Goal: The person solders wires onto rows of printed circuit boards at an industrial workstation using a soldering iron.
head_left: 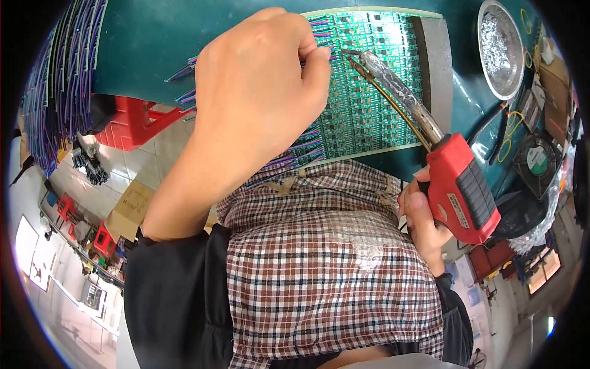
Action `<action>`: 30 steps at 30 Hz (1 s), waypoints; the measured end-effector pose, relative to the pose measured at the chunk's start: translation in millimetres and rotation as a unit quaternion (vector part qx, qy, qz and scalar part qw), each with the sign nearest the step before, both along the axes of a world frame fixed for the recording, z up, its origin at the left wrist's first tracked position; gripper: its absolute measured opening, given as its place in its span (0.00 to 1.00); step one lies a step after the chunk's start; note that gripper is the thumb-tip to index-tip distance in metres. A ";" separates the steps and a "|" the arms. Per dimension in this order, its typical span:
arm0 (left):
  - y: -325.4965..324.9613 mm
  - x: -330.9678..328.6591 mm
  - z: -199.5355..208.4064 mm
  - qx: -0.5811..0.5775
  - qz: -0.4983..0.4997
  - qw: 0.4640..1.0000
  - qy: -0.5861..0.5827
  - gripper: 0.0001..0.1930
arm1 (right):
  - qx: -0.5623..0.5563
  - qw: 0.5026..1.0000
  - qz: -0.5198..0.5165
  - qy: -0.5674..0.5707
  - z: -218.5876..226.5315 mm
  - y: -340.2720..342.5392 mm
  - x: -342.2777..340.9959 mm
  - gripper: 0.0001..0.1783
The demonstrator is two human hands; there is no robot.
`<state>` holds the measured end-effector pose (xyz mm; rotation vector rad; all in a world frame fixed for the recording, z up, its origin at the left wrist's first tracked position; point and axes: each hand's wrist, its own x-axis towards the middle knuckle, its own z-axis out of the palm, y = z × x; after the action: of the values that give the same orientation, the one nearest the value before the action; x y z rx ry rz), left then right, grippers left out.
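Note:
A panel of small green circuit boards lies on the dark green table. Red, blue and purple wires run out along its left side. Over that side my left hand is closed in a pinch, thumb and forefinger together at a thin coloured wire; the other fingers are curled out of sight. My right hand grips a red and black soldering gun from below. Its tip and a thin brass-coloured feed tube meet just above the boards, close to my left fingertips.
A grey bar lies along the panel's right edge. Further right are a metal bowl with silvery scraps, black-handled cutters and a small black fan. Wired board strips hang at the far left, near a red stool.

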<state>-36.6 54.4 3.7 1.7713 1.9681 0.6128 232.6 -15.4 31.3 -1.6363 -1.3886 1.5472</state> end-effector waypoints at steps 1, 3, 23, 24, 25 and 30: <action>0.7 1.8 3.4 -0.014 0.008 1.000 -0.016 0.10 | 0.006 1.000 0.019 -0.001 -0.9 0.9 1.1 0.17; 0.8 3.2 5.1 -0.029 0.017 0.999 -0.033 0.10 | 0.011 0.999 0.038 -0.003 -2.4 1.4 3.1 0.16; 5.4 0.0 9.7 -0.045 0.025 0.997 -0.065 0.09 | -0.017 0.999 0.047 0.021 -1.9 4.6 3.6 0.10; 3.4 -0.6 9.4 -0.045 0.026 0.997 -0.066 0.09 | -0.017 0.999 0.047 0.021 -2.2 3.7 4.8 0.10; 4.0 -0.6 10.3 -0.051 0.026 0.996 -0.064 0.09 | -0.004 0.999 0.047 0.020 -4.2 2.9 6.2 0.10; 12.6 0.6 25.7 -0.113 0.037 0.990 -0.076 0.09 | 0.010 0.999 0.027 0.030 -4.2 2.4 5.8 0.10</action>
<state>-36.0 67.0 29.4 1.4778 1.9221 0.5088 238.4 -13.0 27.2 -1.5392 -1.4220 1.5949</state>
